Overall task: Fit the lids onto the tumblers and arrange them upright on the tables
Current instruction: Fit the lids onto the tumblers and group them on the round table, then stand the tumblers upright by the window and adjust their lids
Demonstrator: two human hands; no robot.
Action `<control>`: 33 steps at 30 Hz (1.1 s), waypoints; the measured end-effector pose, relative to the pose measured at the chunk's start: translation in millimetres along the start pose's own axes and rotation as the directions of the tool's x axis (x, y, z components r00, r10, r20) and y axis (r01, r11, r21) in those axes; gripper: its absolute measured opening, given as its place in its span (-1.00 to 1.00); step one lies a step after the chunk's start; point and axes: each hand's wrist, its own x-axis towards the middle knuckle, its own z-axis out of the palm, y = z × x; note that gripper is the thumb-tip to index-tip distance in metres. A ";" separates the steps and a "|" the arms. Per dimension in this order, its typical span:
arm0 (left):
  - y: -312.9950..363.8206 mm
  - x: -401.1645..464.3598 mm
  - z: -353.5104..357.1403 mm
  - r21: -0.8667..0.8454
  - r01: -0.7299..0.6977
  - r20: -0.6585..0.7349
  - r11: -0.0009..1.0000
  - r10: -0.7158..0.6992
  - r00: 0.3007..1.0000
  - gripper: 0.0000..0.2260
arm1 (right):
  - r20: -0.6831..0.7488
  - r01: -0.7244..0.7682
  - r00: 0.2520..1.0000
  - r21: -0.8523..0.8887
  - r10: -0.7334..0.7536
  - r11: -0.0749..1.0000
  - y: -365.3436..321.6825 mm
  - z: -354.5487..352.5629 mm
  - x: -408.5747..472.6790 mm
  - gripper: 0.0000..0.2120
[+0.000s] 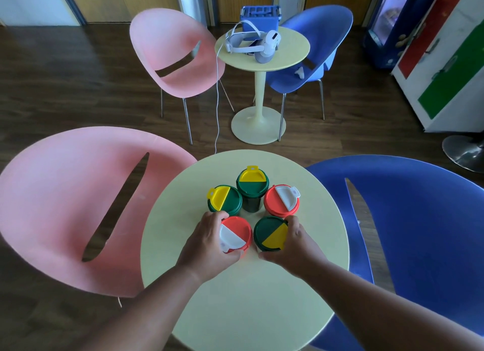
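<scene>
Several lidded tumblers stand upright in a ring on the round pale-yellow table (235,298). My left hand (207,243) grips the near red tumbler with a white flap (237,232) from its left side. My right hand (296,243) grips the near green tumbler with a yellow flap (269,232) from its right side. Behind them stand a green tumbler with a yellow flap (225,198) at the left, another green one (252,185) at the back, and a red tumbler with a white flap (281,200) at the right. The tumbler bodies under my hands are mostly hidden.
A pink chair (65,206) sits left of the table and a blue chair (419,232) right of it. Farther back, a second yellow table (293,57) carries a white headset (262,45) and a blue crate (260,18), with its own pink chair (172,52) and blue chair (319,36) beside it.
</scene>
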 end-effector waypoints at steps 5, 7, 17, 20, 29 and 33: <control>-0.9 -0.4 2.3 -0.033 0.008 -0.002 0.999 -0.008 1.000 -0.27 | -0.006 0.002 1.000 -0.006 -0.002 1.000 1.1 -0.5 -0.7 -0.01; -1.8 -0.9 3.4 -0.032 0.006 0.002 0.999 -0.006 1.000 -0.26 | -0.004 0.005 1.000 -0.006 -0.005 1.000 0.8 0.1 -1.1 0.00; -2.8 0.1 -1.8 0.027 -0.004 0.044 1.000 0.003 0.999 -0.17 | 0.011 0.025 1.000 -0.013 -0.025 1.000 3.0 -5.1 -2.7 0.01; 1.1 1.2 -6.6 0.083 -0.011 0.048 0.996 0.007 0.999 -0.16 | 0.005 0.039 0.999 -0.009 -0.039 0.999 2.5 -8.6 -3.2 -0.03; 26.5 18.1 -33.3 0.142 -0.103 -0.022 0.984 0.107 0.994 -0.64 | -0.117 0.061 0.990 -0.142 -0.078 0.988 -4.4 -40.4 -10.8 -0.48; 50.4 40.5 -46.5 0.136 -0.150 0.037 0.979 0.146 0.989 -0.78 | -0.189 0.055 0.978 -0.181 -0.090 0.982 -8.9 -71.3 -22.3 -0.63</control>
